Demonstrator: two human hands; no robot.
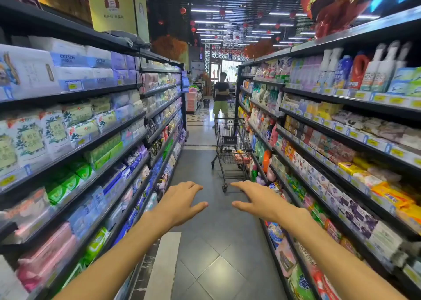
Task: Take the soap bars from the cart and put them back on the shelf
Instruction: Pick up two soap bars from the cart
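A black wire shopping cart (222, 138) stands in the aisle ahead, close to the right-hand shelving. Boxed soap bars (241, 156) in pink and orange wrappers lie in its basket. Boxed soaps fill the middle tiers of the right shelf (323, 163). My left hand (181, 203) and my right hand (256, 199) are stretched forward, palms down, fingers spread, both holding nothing. They hover over the floor well short of the cart.
The left shelving (95, 140) holds packs of tissue and pads. Detergent bottles (362, 71) line the upper right shelf. A person (221, 99) stands with folded arms beyond the cart. Grey tiled floor (205, 242) runs between the shelves.
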